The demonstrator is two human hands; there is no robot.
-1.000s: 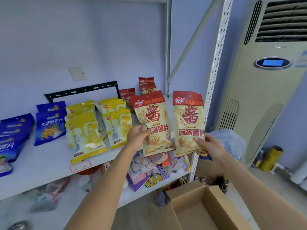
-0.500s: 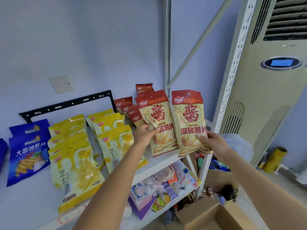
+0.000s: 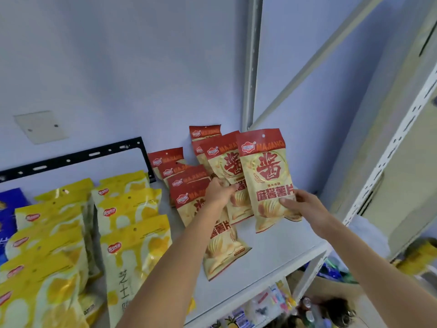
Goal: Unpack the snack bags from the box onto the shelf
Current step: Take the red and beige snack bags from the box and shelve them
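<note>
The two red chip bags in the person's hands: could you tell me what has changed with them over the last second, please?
Both hands carried their bags from in front of the shelf edge to over the shelf, beside the red bags lying there. The left hand still grips one red bag, the right hand the other red bag; neither is released. The yellow bags lie as before.

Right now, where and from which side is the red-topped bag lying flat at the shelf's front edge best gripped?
Pinch the flat red-topped bag at its lower sealed edge, coming from the front of the shelf. That end points at the person and lies free, while the left hand and overlapping bags cover its top.
</note>
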